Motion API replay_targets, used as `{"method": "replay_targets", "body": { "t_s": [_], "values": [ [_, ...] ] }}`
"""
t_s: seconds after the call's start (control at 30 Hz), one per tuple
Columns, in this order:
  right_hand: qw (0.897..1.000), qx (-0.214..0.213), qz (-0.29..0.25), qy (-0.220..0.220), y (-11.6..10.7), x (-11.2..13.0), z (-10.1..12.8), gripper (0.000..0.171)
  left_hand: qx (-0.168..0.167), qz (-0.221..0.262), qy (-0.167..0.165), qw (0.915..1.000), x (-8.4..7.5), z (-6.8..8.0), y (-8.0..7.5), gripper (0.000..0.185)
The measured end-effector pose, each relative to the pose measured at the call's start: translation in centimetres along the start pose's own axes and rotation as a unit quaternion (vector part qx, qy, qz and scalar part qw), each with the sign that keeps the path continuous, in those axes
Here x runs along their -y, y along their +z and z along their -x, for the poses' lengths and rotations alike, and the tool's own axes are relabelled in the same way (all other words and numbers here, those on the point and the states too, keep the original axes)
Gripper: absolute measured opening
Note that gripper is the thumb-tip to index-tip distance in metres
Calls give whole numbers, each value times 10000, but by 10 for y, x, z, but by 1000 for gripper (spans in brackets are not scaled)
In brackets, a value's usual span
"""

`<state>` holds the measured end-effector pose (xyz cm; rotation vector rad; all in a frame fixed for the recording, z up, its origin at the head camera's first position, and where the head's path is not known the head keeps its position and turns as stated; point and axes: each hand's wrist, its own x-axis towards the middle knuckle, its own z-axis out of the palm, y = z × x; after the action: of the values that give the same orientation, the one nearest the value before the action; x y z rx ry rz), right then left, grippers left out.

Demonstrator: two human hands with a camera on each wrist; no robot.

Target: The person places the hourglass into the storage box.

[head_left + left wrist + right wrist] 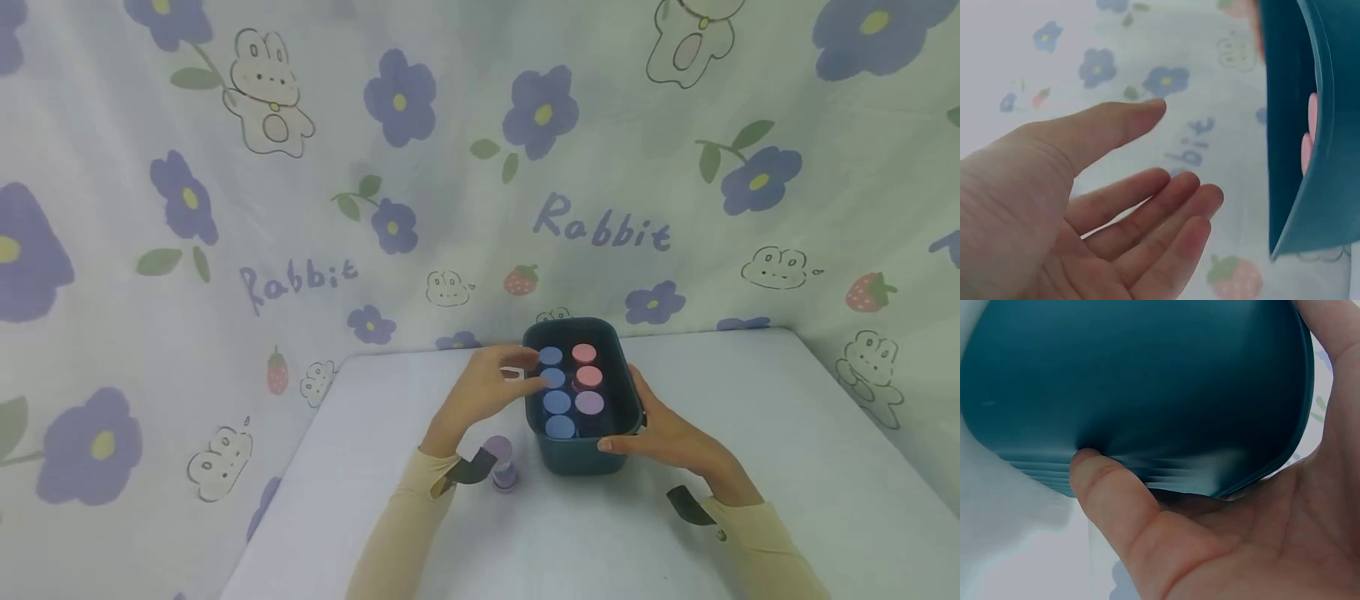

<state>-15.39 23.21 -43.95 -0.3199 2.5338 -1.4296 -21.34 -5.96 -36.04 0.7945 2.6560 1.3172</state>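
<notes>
A dark teal plastic bin (581,458) with rounded corners stands on the table. Inside it, a column of several blue round-topped pieces (557,402) runs beside two pink round-topped pieces (588,377) and a purple one (589,403). My left hand (491,383) reaches to the bin's left rim, its thumb and fingers spread apart and overlapping the blue tops. In the left wrist view that hand (1141,206) holds nothing. My right hand (663,433) grips the bin's near right corner, thumb pressed against the wall in the right wrist view.
A purple-topped cylinder (498,450) stands on the white table (420,550) left of the bin, close to my left wrist. Behind the table hangs a curtain (465,200) printed with flowers and rabbits. A dark strap (688,505) hangs by my right cuff.
</notes>
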Motion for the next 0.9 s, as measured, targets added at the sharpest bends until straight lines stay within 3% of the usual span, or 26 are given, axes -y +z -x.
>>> {"method": "replay_targets", "body": {
  "t_s": [0.3, 0.47, 0.9],
  "values": [
    [10000, -19, -44, -28, -2, 1, -3, 131, -496, 365, -27, 9981, 31, 29, -23, 45],
    [9999, -40, -75, -94, -4, 1, -4, 130, -675, 569, 42, 9961, 48, 40, -22, 46],
    [9998, -27, -143, -121, -1, 0, -3, 131, -760, 845, -73, 9935, 76, 61, -9, 53]
  ]
}}
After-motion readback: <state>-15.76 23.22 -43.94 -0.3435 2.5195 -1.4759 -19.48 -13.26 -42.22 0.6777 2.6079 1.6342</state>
